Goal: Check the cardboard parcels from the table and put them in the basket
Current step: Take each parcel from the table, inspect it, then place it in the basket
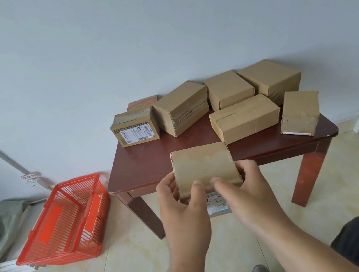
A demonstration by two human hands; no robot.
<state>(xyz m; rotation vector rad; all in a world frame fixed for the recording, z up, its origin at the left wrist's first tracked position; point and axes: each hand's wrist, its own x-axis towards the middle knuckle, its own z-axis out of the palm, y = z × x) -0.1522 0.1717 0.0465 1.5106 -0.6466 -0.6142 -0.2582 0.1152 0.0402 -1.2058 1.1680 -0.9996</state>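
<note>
Both hands — left hand [179, 197], right hand [241, 187] — grip one parcel [204, 167] off the table's [150, 164] front edge; basket [64, 221] apparently empty — seven parcels remain.

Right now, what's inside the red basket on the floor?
The red basket shows only its own slatted walls, its handles folded down inside, and solid orange panels. No parcels are in it. Both hands hold one cardboard parcel; seven wait on the table.
</note>
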